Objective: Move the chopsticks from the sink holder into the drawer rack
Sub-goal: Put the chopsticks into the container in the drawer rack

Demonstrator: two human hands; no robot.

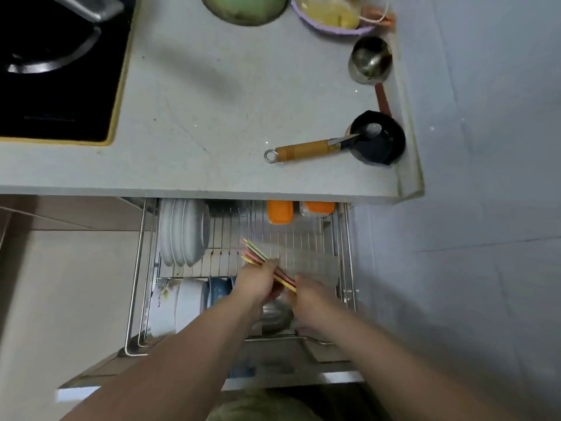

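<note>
Two bare forearms reach forward and down over the pulled-out drawer rack (138, 268), a wire basket under the counter. The left hand (258, 281) is closed around a bundle of coloured chopsticks (258, 256), gripping them near their middle; the sticks slant from upper left to lower right, their yellow and pink tips fanned out above the wire floor of the rack. The right hand (309, 294) meets the lower ends of the same bundle, fingers curled in towards them, though motion blur makes it hard to say whether it truly grips them or only touches. Beneath the hands lies something shiny and metallic (277, 314), too blurred to name. To the left in the near part of the rack stand white bowls (179, 305) on edge, with a blue dish (220, 288) just beside them. Behind the chopsticks a pale translucent sheet or container (312, 264) lies on the wires. Farther back on the left a row of white plates (182, 232) stands upright, and at the rear, half under the counter edge, sit two orange items (280, 211). On the grey countertop (212, 117) above rest a small black pan with a wooden handle (376, 141), a steel cup (368, 60), a green bowl (243, 7) and a purple-rimmed dish (331, 16); a black hob (54, 86) fills the left corner.
</note>
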